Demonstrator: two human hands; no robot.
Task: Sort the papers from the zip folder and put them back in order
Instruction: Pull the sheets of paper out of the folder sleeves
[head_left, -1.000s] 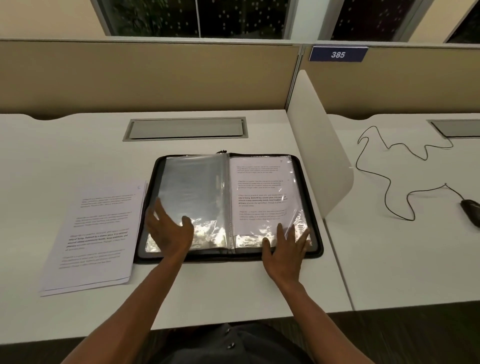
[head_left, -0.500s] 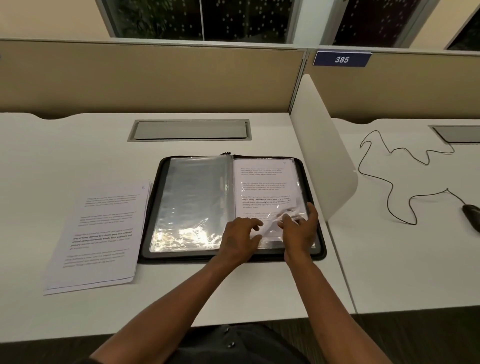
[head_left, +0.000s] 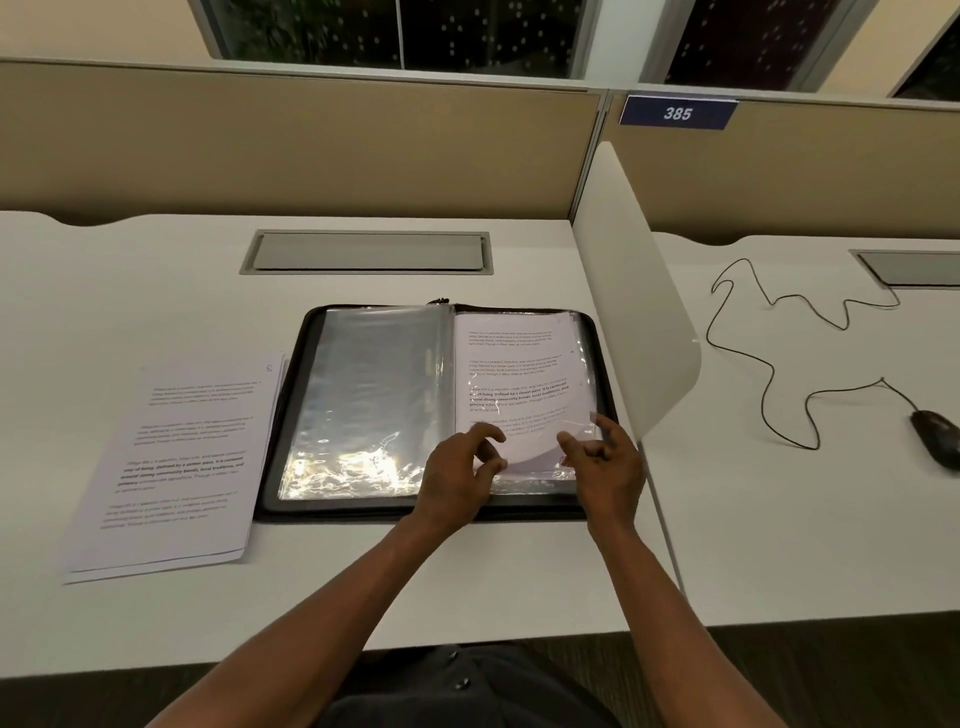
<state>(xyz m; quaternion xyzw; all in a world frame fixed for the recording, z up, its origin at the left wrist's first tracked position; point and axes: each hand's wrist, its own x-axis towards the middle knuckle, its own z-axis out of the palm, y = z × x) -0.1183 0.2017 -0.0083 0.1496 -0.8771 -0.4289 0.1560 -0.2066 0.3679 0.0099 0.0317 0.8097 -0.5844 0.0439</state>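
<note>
Resting under both hands, the zip folder's right page.

left arm: bare forearm reaches forward and rightward from the lower left, wrist straight.
left hand: back facing up, fingers loosely curled, tips pointing right.
right arm: bare forearm runs nearly straight forward from the lower right.
right hand: just beside the left, fingers bent, thumb and fingertips drawn toward each other.
</note>
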